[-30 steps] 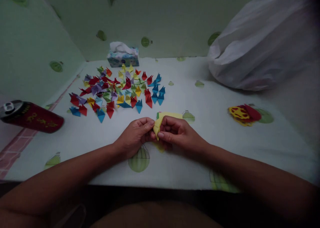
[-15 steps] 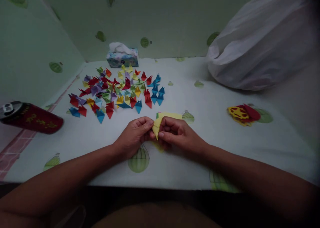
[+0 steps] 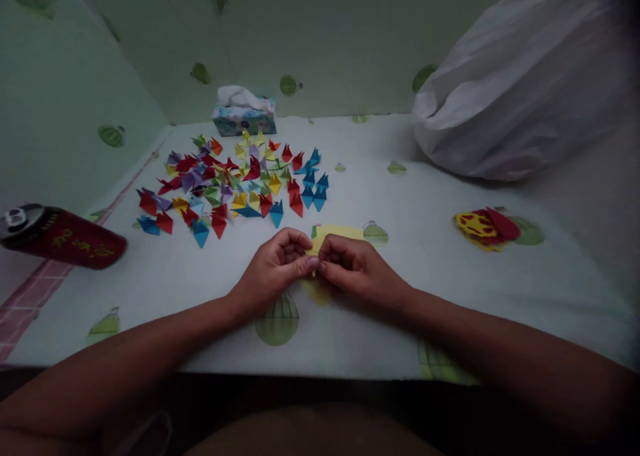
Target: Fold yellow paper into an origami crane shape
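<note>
Between my two hands is a small piece of folded yellow paper, mostly hidden by the fingers. My left hand pinches it, with the thumb laid across its lower part. From the other side my right hand grips it between thumb and curled forefinger; the fingertips of both hands meet. Behind the right hand lies a stack of yellow paper sheets, with a bit of green at its left corner. Beyond the left hand spreads a group of folded paper cranes in red, blue, yellow, green, purple and orange.
A dark red drink can lies tilted at the left edge. At the back stands a tissue box. A large white plastic bag fills the back right. Red and yellow cut-out pieces lie on the white patterned tablecloth.
My left thumb has moved right and down over the folded yellow paper, covering more of it. The right hand stays almost in place. Nothing else on the table has moved.
</note>
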`<state>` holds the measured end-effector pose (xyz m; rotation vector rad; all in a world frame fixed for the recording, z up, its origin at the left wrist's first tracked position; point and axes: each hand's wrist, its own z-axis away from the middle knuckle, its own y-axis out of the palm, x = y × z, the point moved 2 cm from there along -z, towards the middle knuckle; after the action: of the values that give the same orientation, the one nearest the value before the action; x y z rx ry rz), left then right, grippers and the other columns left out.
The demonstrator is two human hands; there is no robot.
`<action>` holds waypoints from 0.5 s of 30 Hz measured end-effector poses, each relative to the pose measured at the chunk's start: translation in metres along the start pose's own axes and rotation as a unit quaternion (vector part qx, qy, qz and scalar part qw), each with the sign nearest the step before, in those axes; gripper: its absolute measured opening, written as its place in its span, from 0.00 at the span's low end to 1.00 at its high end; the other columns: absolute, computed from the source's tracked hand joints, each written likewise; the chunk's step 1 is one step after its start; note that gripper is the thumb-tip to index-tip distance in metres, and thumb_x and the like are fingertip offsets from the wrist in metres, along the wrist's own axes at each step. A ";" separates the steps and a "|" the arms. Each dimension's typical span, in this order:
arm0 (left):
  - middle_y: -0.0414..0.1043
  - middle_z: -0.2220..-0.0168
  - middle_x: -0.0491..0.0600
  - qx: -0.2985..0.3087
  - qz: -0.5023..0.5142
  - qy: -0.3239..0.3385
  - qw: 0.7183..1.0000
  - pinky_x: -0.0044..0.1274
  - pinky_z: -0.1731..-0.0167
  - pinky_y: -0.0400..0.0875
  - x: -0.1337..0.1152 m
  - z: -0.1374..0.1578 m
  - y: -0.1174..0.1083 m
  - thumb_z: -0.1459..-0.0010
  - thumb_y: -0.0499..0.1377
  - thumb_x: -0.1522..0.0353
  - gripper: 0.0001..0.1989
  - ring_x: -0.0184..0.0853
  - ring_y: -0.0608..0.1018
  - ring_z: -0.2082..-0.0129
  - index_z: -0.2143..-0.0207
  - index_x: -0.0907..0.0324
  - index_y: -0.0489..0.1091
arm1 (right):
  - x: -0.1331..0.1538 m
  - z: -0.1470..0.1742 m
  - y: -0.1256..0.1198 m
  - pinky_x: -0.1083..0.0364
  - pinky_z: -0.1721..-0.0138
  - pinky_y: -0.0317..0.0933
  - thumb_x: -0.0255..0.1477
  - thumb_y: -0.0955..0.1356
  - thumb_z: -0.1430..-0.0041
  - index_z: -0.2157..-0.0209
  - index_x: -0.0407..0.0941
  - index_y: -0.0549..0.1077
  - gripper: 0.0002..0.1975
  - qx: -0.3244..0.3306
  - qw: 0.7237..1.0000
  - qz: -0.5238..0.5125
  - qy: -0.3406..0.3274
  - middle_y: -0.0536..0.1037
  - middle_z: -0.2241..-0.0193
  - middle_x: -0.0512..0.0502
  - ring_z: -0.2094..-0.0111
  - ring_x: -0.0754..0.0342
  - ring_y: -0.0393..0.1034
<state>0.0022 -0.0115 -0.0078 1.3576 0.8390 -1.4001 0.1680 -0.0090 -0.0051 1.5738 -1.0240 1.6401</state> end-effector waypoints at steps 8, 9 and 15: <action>0.68 0.68 0.44 0.014 -0.040 0.001 0.999 0.21 0.69 0.67 -0.001 -0.001 -0.001 0.51 0.68 0.70 0.14 0.29 0.72 0.69 0.64 0.60 0.67 | 0.001 0.000 -0.001 0.59 0.76 0.54 0.27 0.67 0.43 0.73 0.44 0.67 0.06 0.004 1.000 0.000 -0.011 0.69 0.79 0.53 0.78 0.60 0.60; 0.69 0.68 0.44 0.016 -0.046 -0.001 0.999 0.21 0.68 0.67 -0.002 -0.001 -0.001 0.50 0.68 0.69 0.14 0.29 0.72 0.69 0.64 0.59 0.66 | 0.001 0.000 -0.001 0.59 0.76 0.54 0.26 0.67 0.42 0.73 0.44 0.67 0.06 0.007 1.000 -0.005 -0.010 0.69 0.79 0.53 0.78 0.60 0.60; 0.71 0.68 0.45 0.038 -0.079 -0.014 0.996 0.23 0.66 0.69 -0.003 0.001 -0.001 0.49 0.67 0.67 0.14 0.31 0.74 0.68 0.63 0.59 0.65 | 0.003 -0.001 -0.002 0.59 0.77 0.54 0.27 0.65 0.40 0.73 0.44 0.66 0.07 0.005 1.000 -0.005 -0.015 0.68 0.79 0.53 0.78 0.61 0.59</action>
<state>0.0001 -0.0118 -0.0053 1.3502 0.8986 -1.5845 0.1687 -0.0079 -0.0018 1.6132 -1.0231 1.6217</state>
